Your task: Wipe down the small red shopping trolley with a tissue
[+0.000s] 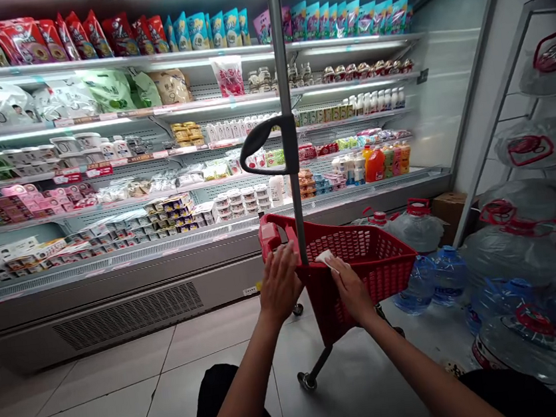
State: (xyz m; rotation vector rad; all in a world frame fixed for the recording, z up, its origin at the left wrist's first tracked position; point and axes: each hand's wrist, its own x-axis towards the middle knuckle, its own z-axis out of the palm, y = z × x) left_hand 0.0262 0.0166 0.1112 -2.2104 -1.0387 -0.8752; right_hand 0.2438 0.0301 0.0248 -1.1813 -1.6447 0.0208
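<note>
A red plastic shopping cart (380, 270) stands on casters in front of me, with a grey upright pole (298, 213) and a black loop handle (265, 146) on it. My left hand (281, 288) lies on the near left part of the cart by the foot of the pole, fingers stretched out. To the right of the pole, my right hand (351, 287) presses a white wipe (324, 257), perhaps tissue or cloth, against the basket's near rim. Its fingers cover part of the wipe.
Behind the cart runs a lit refrigerated shelf unit (221, 235) full of yogurt tubs, bottles and bags. Large water jugs (518, 335) with red handles crowd the right side, with blue bottles (449, 273) close to the cart. Pale tiles (113, 394) cover the floor.
</note>
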